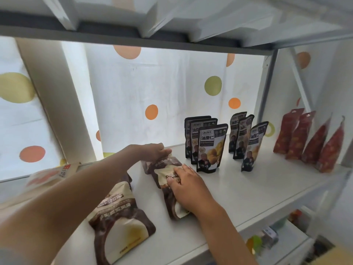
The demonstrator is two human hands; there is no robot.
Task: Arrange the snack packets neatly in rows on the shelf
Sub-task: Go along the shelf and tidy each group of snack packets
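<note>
Fingers point(160, 150) pinch one brown packet point(162, 165); six black packets point(210, 148), four red packets point(309, 140) stand.

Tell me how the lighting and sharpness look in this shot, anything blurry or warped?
Head view: strong backlight through the dotted curtain washes out the background; the black packets read sharp; the orange packet at far left is smeared; wide-angle bending curves the shelf edge.

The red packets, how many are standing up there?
4. The red packets stand in one row at the shelf's right end: the rearmost, the second, the third, the nearest. More could hide behind them.
</note>
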